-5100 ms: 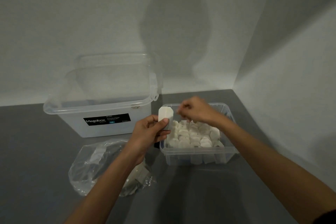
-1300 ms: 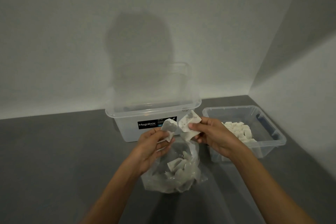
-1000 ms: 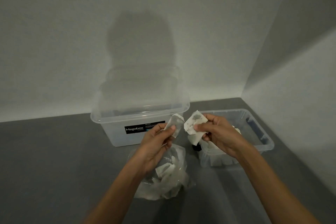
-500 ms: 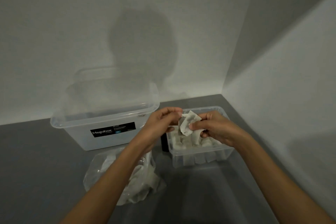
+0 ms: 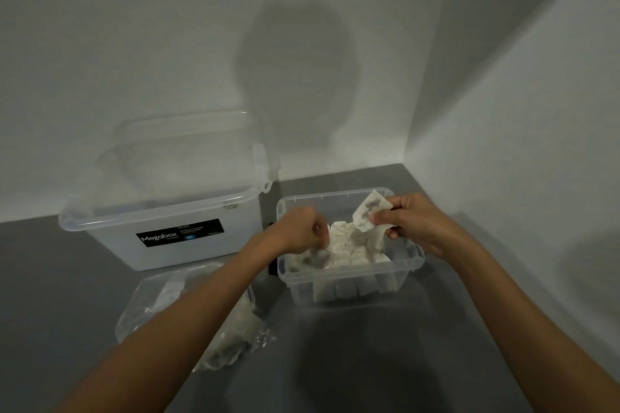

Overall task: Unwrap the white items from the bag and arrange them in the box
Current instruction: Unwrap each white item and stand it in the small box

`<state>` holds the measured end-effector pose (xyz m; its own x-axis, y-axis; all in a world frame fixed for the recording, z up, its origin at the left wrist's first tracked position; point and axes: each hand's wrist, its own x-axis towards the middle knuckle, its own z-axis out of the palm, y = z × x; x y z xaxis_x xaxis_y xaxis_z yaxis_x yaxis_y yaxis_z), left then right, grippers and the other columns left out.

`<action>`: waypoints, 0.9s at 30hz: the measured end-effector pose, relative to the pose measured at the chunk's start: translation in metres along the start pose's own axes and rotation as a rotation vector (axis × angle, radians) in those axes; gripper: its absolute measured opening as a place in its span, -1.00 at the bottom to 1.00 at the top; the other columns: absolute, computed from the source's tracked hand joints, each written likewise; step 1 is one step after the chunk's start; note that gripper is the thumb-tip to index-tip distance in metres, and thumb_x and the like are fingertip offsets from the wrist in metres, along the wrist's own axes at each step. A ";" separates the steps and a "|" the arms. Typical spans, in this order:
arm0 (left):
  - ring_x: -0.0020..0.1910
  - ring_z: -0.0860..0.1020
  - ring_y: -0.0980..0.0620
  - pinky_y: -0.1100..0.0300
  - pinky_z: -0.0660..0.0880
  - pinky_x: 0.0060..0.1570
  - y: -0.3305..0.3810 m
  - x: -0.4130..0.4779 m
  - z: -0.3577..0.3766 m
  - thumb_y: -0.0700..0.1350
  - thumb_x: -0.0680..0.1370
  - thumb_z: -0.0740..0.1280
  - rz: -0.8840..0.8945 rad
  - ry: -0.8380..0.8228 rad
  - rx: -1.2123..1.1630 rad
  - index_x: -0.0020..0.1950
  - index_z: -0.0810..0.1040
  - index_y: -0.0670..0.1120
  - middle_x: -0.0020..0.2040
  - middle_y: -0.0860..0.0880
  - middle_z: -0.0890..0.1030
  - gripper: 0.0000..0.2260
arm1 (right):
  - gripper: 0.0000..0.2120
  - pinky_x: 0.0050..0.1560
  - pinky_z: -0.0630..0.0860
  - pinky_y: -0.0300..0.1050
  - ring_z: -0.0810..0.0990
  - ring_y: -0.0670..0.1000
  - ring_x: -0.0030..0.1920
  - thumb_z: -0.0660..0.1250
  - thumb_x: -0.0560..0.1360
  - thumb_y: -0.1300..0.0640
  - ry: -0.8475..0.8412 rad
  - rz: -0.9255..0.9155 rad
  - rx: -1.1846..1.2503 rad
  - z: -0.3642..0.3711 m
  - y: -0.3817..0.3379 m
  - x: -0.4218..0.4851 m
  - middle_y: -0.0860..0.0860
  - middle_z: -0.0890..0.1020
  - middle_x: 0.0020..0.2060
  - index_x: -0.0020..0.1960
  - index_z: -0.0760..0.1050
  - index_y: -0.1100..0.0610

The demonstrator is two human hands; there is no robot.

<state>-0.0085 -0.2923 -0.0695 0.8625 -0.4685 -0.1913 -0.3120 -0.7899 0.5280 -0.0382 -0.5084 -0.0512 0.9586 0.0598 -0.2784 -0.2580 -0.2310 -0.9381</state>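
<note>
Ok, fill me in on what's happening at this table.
A person is unwrapping white items and filling the small clear box. The right hand pinches a smudged wrapper above the box's far right corner. The left hand is down at the box's left side, fingers curled over the white items; blur hides whether it holds one. The plastic bag with more pieces lies on the grey table left of the box, in front of the large Megabox tub.

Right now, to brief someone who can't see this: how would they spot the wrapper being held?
On the grey table, a small clear box sits right of the big Megabox tub. Over its far right corner the right hand pinches the wrapper: a flat, grey-smudged sheet held aloft, unlike the white items packed in the box.
</note>
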 end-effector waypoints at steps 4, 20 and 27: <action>-0.02 0.58 -0.06 0.10 0.54 0.14 -0.004 0.017 0.021 -0.25 0.49 0.37 -0.072 -0.151 0.278 0.02 0.65 -0.18 0.02 -0.11 0.63 -0.86 | -0.95 -0.45 0.44 -0.30 0.48 -0.07 -0.44 0.39 0.45 0.35 -0.003 0.005 -0.014 -0.004 0.002 0.003 0.08 0.63 -0.32 -0.11 0.63 0.30; 0.17 0.53 -0.14 0.10 0.46 0.19 0.001 0.023 0.046 -0.30 0.55 0.28 -0.079 -0.183 0.709 0.28 0.43 -0.28 0.22 -0.19 0.51 -0.70 | -0.93 -0.39 0.46 -0.29 0.52 -0.12 -0.48 0.40 0.46 0.34 -0.074 -0.006 -0.061 0.006 0.003 0.015 0.01 0.61 -0.35 -0.09 0.62 0.23; -0.08 0.62 0.01 0.16 0.55 -0.03 0.006 0.012 0.003 -0.16 0.58 0.26 -0.053 0.209 0.005 0.03 0.59 -0.16 -0.06 -0.06 0.64 -0.86 | -0.85 -0.43 0.46 -0.30 0.51 -0.08 -0.42 0.40 0.46 0.35 -0.099 0.011 0.143 0.005 0.003 0.016 0.12 0.66 -0.21 0.02 0.62 0.31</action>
<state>-0.0011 -0.3042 -0.0706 0.9415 -0.3344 -0.0421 -0.2658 -0.8136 0.5171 -0.0246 -0.5035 -0.0592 0.9409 0.1553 -0.3010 -0.2896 -0.0925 -0.9527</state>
